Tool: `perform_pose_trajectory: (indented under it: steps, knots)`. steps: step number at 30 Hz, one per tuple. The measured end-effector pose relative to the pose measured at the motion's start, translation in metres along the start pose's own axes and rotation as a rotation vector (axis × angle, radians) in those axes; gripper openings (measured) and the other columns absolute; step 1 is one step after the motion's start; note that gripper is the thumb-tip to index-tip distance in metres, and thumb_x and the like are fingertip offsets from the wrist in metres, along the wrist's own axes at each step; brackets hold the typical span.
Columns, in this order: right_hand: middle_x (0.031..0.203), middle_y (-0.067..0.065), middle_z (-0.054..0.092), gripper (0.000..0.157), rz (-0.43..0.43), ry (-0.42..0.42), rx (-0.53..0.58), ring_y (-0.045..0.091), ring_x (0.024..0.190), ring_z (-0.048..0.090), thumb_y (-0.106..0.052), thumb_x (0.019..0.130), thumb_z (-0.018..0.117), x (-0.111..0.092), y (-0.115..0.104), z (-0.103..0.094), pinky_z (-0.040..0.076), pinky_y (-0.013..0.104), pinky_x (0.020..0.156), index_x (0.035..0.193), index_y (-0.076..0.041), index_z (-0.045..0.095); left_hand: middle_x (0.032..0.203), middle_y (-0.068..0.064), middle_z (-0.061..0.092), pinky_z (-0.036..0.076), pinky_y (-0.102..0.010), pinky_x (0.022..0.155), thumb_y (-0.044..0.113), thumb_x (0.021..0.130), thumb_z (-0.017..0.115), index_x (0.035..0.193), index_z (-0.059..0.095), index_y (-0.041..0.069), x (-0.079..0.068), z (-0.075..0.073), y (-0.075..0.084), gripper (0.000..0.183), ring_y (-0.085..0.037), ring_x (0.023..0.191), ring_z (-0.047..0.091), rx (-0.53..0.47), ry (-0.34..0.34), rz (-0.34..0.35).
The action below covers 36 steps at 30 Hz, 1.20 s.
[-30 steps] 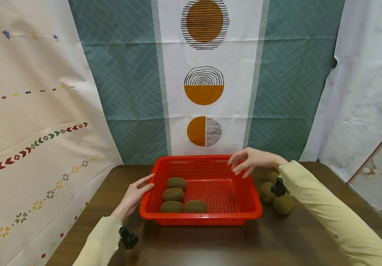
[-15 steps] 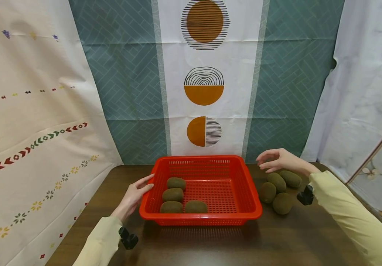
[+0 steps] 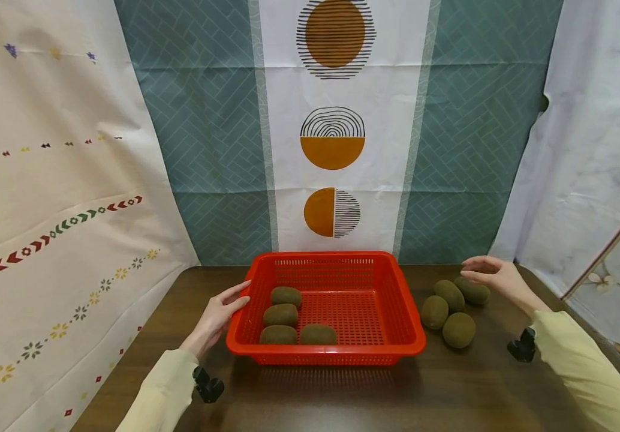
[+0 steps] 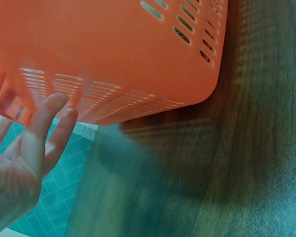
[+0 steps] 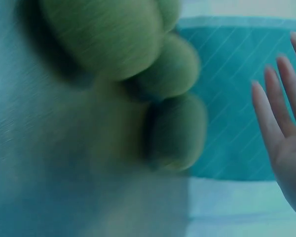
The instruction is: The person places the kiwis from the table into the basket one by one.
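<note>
"What sits closest in?"

"Two pale yellow cloth sleeves (image 3: 161, 390), each with a small black device (image 3: 208, 386) at the wrist, over a dark brown wood-grain table (image 3: 315, 402)."

"And past those?"

"A red, rectangular basket of perforated plastic (image 3: 326, 350). The left hand (image 3: 214, 318) touches its left rim, fingers fairly straight and slightly apart."

"What's inside the basket?"

"Four brown, fuzzy, oval kiwis (image 3: 318, 335): two side by side along the front wall, then two more in a row behind the left one."

"Anything to its right?"

"Four more brown kiwis (image 3: 459, 330), clustered on the table. The roundest-looking one is nearest, two sit behind it, and the last (image 3: 473, 292) lies farthest back, at the right."

"Where's the right hand (image 3: 497, 279)?"

"Just above that farthest kiwi, fingers loosely spread; the right wrist view shows a gap between them and the fruit."

"And at the very back?"

"A hanging teal cloth (image 3: 213, 132) with a white centre panel (image 3: 283, 90) bearing orange-and-black circle designs."
</note>
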State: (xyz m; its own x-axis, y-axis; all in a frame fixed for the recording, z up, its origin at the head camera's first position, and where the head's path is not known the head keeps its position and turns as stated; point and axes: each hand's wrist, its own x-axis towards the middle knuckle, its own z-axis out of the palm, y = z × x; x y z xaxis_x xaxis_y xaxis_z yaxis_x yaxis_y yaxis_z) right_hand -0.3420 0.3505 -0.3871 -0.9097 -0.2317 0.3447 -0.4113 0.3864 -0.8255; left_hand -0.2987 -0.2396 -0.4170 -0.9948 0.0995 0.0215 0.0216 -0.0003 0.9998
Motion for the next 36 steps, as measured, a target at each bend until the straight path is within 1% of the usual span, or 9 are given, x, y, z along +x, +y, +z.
perform_pose_trajectory:
  steps: [3, 5, 6, 11, 13, 18, 31, 34, 36]
  knots:
    - [0.1, 0.004, 0.064, 0.033, 0.02, 0.127, -0.085, 0.005, 0.086, 0.059, -0.016, 0.084, 0.066, -0.009, 0.019, 0.0, 0.045, 0.017, 0.07, 0.112, -0.001, 0.059, 0.126, -0.025, 0.045, 0.049, -0.045, 0.073, 0.01, 0.089, 0.059, 0.136, 0.041, 0.006, -0.001, 0.001, 0.004, 0.051, -0.037, 0.099, 0.056, -0.013, -0.008, -0.009]
    - [0.104, 0.008, 0.063, 0.037, 0.026, 0.178, -0.127, 0.001, 0.087, 0.056, -0.018, 0.084, 0.067, -0.014, 0.03, 0.001, 0.043, 0.014, 0.07, 0.114, 0.0, 0.057, 0.126, -0.026, 0.045, 0.049, -0.045, 0.073, 0.01, 0.089, 0.058, 0.136, 0.041, 0.006, -0.001, 0.001, 0.004, 0.051, -0.038, 0.099, 0.055, -0.017, -0.009, -0.01]
    - [0.105, 0.009, 0.062, 0.039, 0.028, 0.195, -0.132, 0.0, 0.088, 0.055, -0.018, 0.083, 0.067, -0.016, 0.035, 0.002, 0.042, 0.013, 0.071, 0.116, 0.001, 0.056, 0.126, -0.026, 0.045, 0.049, -0.045, 0.073, 0.01, 0.089, 0.058, 0.136, 0.04, 0.006, -0.001, 0.001, 0.004, 0.051, -0.038, 0.099, 0.055, -0.015, -0.008, -0.01]
    - [0.107, -0.008, 0.055, 0.046, 0.029, 0.235, -0.162, -0.001, 0.096, 0.048, -0.016, 0.083, 0.067, -0.022, 0.05, 0.004, 0.041, 0.011, 0.07, 0.122, 0.002, 0.05, 0.123, -0.024, 0.048, 0.05, -0.044, 0.072, 0.012, 0.089, 0.059, 0.136, 0.042, 0.008, 0.0, 0.0, 0.001, 0.05, -0.036, 0.097, 0.057, 0.006, 0.014, 0.005]
    - [0.11, -0.005, 0.052, 0.049, 0.047, 0.241, -0.161, 0.012, 0.102, 0.049, -0.016, 0.083, 0.067, -0.024, 0.054, 0.005, 0.041, 0.011, 0.069, 0.123, 0.004, 0.048, 0.122, -0.024, 0.049, 0.05, -0.044, 0.072, 0.013, 0.088, 0.059, 0.135, 0.043, 0.008, 0.0, 0.0, 0.002, 0.049, -0.036, 0.097, 0.057, 0.009, 0.02, 0.009]
    - [0.123, 0.031, 0.041, 0.055, 0.114, 0.211, -0.206, 0.047, 0.108, 0.04, -0.02, 0.085, 0.065, -0.028, 0.062, 0.004, 0.041, 0.014, 0.068, 0.126, 0.008, 0.041, 0.124, -0.023, 0.049, 0.049, -0.044, 0.074, 0.013, 0.088, 0.06, 0.135, 0.044, 0.009, 0.001, 0.001, 0.0, 0.05, -0.035, 0.098, 0.057, -0.004, 0.015, -0.002]
    - [0.122, 0.035, 0.039, 0.06, 0.13, 0.16, -0.238, 0.046, 0.108, 0.039, -0.017, 0.083, 0.067, -0.017, 0.071, 0.005, 0.034, 0.014, 0.069, 0.127, 0.011, 0.038, 0.125, -0.023, 0.047, 0.049, -0.045, 0.073, 0.012, 0.088, 0.06, 0.135, 0.043, 0.009, 0.002, -0.001, -0.002, 0.05, -0.036, 0.099, 0.056, -0.024, 0.016, -0.009]
    - [0.122, 0.036, 0.039, 0.06, 0.14, 0.163, -0.243, 0.046, 0.109, 0.038, -0.016, 0.082, 0.068, -0.014, 0.074, 0.007, 0.036, 0.023, 0.075, 0.126, 0.012, 0.039, 0.125, -0.022, 0.048, 0.049, -0.044, 0.074, 0.013, 0.088, 0.06, 0.135, 0.044, 0.009, 0.002, -0.001, -0.001, 0.05, -0.035, 0.098, 0.057, -0.014, 0.012, -0.005]
    - [0.122, 0.037, 0.039, 0.061, 0.149, 0.159, -0.245, 0.047, 0.111, 0.036, -0.016, 0.082, 0.068, -0.014, 0.075, 0.008, 0.037, 0.035, 0.08, 0.127, 0.012, 0.038, 0.123, -0.021, 0.05, 0.049, -0.044, 0.073, 0.014, 0.087, 0.061, 0.134, 0.045, 0.01, 0.002, 0.0, -0.001, 0.049, -0.035, 0.097, 0.057, -0.015, 0.021, -0.009]
